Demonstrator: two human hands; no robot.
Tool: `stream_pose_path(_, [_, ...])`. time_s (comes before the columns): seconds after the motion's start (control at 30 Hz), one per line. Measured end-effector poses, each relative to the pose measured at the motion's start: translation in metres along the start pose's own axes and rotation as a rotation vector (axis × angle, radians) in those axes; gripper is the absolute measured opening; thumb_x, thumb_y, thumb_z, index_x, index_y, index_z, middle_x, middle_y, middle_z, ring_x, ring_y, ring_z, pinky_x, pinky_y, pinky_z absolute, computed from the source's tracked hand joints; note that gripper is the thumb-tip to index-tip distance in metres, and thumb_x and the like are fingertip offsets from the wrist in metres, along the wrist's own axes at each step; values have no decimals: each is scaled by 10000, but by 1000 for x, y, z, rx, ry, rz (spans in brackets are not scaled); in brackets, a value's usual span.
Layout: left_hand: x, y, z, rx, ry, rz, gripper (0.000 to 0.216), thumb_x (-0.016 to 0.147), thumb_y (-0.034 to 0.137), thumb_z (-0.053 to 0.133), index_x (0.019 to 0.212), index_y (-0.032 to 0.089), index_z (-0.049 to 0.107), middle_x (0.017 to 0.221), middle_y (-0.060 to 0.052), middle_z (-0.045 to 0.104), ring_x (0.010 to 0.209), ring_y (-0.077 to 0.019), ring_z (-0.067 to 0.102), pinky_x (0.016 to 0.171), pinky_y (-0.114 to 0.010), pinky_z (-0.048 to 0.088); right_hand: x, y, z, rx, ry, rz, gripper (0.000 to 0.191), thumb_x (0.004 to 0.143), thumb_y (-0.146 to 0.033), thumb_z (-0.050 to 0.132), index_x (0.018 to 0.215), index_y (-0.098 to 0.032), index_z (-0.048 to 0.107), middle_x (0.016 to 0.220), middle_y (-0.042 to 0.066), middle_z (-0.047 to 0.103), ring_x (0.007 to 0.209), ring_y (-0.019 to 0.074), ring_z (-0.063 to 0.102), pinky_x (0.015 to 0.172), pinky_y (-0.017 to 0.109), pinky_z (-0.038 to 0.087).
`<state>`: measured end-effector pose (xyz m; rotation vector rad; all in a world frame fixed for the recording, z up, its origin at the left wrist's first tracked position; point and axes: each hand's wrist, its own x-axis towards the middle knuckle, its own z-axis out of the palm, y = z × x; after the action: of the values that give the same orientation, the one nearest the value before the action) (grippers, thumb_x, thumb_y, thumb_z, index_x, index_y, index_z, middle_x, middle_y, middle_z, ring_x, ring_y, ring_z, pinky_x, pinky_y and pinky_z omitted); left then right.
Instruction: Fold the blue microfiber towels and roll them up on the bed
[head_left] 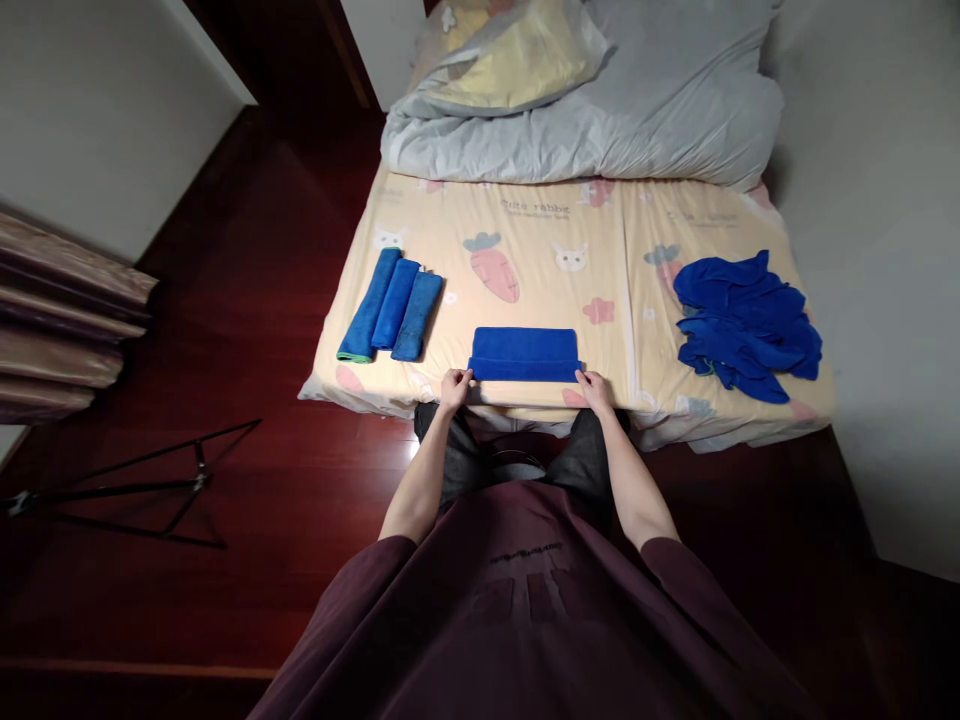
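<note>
A blue towel (525, 350) lies near the front edge of the bed, its near part folded over into a strip. My left hand (455, 388) pinches the near left corner of that strip. At the near right corner, my right hand (594, 388) grips the same towel between thumb and fingers. Three folded blue towels (395, 305) lie side by side to the left, the outermost with a green edge. Over on the right is a crumpled heap of blue towels (746, 320).
The bed (525, 270) has a yellow sheet printed with carrots and rabbits. A grey quilt (675, 110) and a yellow pillow in a clear cover (517, 65) are at its far end. Black tripod legs (199, 480) stand on the dark red floor at left; a wall runs along the right.
</note>
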<state>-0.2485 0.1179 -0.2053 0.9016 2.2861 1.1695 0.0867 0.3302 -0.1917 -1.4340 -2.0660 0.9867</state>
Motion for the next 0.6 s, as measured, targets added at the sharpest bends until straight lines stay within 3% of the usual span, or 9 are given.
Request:
stream_pose_path(0.3, [8,16,15,81,51,-186,321,861,404,612,628,194,682,687,-107,709,784,-267,700,759,-349,484,8,-9,4,-123,-2,138,557,900,-633,589,508,-261,454,534,62,593,634,220,578,628,305,378])
stream_pose_path(0.47, [0,19,12,157,41,-155,342,870,464,605,733,183,743,816,-152,748,880,-308,714,802,-382,487,12,-7,8,-112,28,101,506,879,-633,603,543,-266,509,509,52,578,630,227,588,613,297,400])
stream_pose_path(0.6, [-11,26,11,245,118,-157,349,889,500,610,872,186,760,1036,-178,725,1033,-343,685,887,-428,493,7,-9,14,-140,68,107,355,889,-523,595,657,-254,591,587,61,606,664,242,591,651,315,443])
